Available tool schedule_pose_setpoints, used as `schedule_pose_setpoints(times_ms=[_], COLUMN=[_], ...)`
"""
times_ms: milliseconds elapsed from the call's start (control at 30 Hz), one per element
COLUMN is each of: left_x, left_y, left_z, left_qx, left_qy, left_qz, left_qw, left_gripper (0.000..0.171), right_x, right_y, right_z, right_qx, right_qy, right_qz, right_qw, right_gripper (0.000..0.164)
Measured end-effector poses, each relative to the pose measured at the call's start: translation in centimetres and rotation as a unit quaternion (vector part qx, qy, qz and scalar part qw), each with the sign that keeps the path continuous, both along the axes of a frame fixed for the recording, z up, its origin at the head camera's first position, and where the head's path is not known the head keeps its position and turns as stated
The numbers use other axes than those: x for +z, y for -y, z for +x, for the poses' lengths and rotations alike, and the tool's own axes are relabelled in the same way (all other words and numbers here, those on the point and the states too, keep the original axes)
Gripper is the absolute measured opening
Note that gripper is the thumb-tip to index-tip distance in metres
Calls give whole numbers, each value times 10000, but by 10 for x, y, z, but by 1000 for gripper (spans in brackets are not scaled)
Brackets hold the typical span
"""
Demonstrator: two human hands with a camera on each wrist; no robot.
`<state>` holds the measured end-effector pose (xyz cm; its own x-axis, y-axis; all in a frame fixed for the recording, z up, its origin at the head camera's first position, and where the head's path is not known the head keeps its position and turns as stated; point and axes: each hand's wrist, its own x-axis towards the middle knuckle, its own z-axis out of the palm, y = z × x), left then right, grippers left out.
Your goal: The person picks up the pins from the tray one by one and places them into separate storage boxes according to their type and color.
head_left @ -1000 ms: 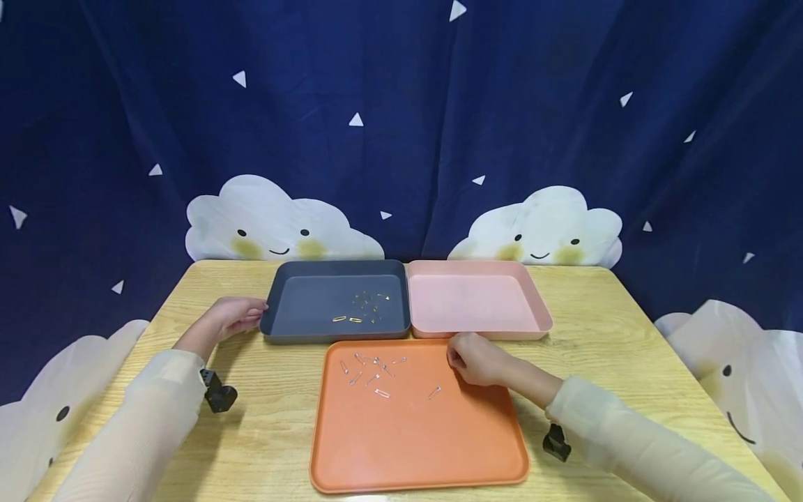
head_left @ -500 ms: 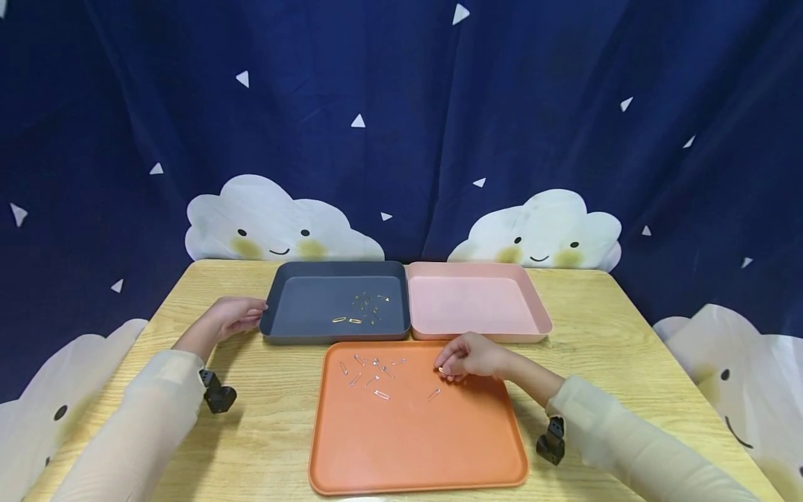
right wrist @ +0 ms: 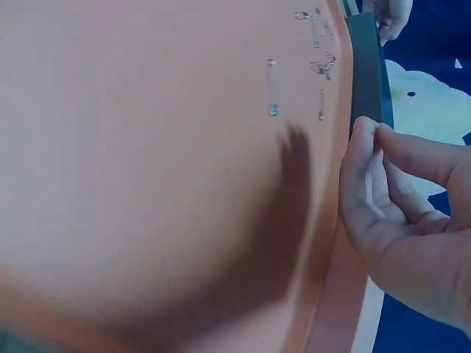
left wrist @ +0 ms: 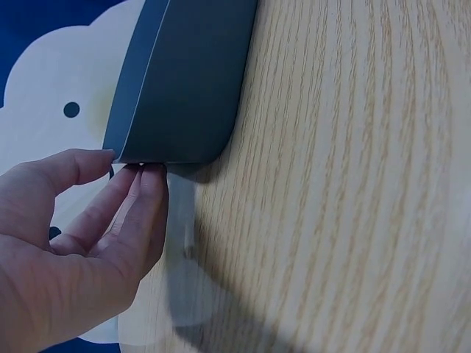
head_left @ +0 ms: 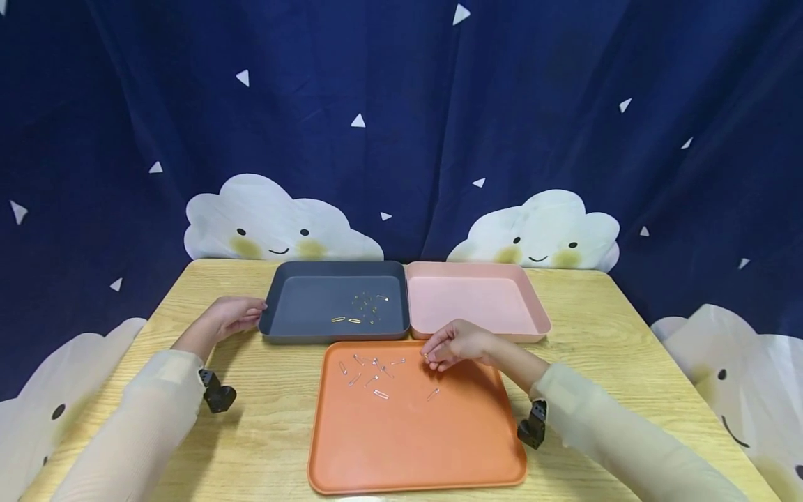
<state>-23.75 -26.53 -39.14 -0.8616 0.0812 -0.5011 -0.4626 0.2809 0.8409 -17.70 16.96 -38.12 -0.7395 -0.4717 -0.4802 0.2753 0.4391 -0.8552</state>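
In the head view my right hand is over the far edge of the orange tray, pinching a small gold safety pin between thumb and fingertips. The right wrist view shows these fingertips pressed together, the pin hidden there. Several silver safety pins lie on the orange tray, mostly toward its far left. My left hand rests with its fingertips and thumb against the left end of the dark grey tray. Several gold safety pins lie inside that tray, toward its right.
To the right of the grey tray stands a pink tray, right up against it. Both are behind the orange tray on a wooden table. A dark blue curtain with clouds hangs behind.
My right hand has lifted a gold safety pin from the orange tray's far right part and moved left and toward the grey tray. The left hand stays at the grey tray.
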Motion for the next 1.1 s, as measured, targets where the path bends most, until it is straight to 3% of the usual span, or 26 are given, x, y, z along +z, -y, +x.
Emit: schedule_pose_setpoints(times_ms=[467,867,1100], left_x=[-3,-4,-3], left_y=[2,6,4], left_z=[-2,-3,-5], left_qx=[15,45,64], left_qy=[-42,-17,57], left_qz=[267,437,438], left_qw=[9996,9990,9990], left_gripper=[59,60,60], right_x=[23,45,47], right_y=[37,78,101], right_z=[-33,-78,-100], right_qx=[513,954,904], right_qy=[46,-150,-117], right_qz=[-50,758,991], right_qw=[9987,9924,9909], right_gripper=[34,34,34])
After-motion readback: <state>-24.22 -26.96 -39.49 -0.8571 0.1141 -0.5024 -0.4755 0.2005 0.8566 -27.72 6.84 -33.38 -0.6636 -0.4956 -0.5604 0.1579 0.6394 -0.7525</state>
